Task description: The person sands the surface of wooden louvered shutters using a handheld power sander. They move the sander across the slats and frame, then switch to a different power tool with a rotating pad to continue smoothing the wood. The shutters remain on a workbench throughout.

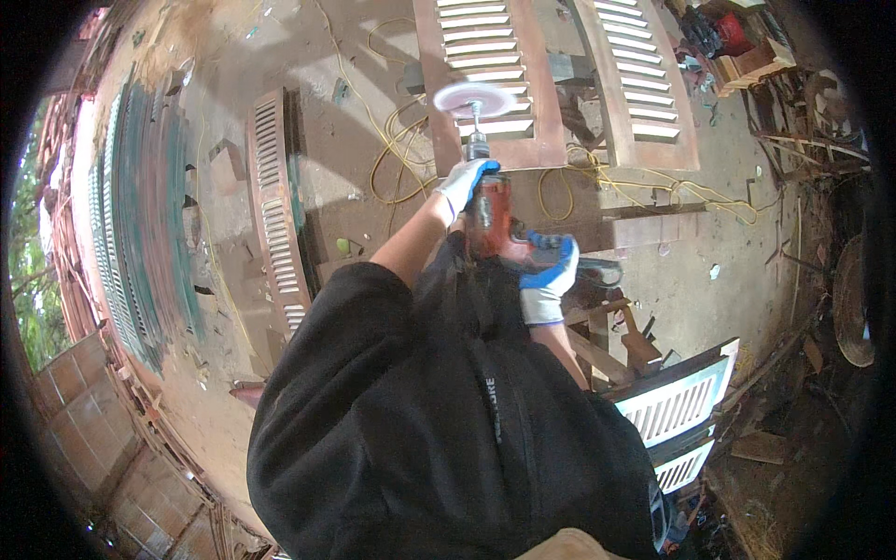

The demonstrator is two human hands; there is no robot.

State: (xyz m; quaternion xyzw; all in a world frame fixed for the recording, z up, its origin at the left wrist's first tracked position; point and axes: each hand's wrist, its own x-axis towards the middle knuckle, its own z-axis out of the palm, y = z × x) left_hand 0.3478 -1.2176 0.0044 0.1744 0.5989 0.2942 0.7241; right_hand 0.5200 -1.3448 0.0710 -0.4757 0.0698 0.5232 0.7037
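Observation:
Both my hands, in white and blue work gloves, hold a red and black power drill [492,219] in front of my chest. Around its front end, just behind the chuck, my left hand [464,185] is closed. My right hand [551,275] grips the rear handle. A round pale disc [474,99] sits on a shaft in the chuck and looks smeared, as if spinning. Behind the disc is a louvered wooden shutter [553,140] with bare brownish wood; whether the disc touches it I cannot tell.
A second louvered shutter [677,149] lies to the right. Yellow cord [383,173] loops across the dirt floor. To the left are a narrow shutter [273,196] and a stack of green shutters [131,233]. White louvered panels [686,397] stand at lower right, near wood scraps [642,347].

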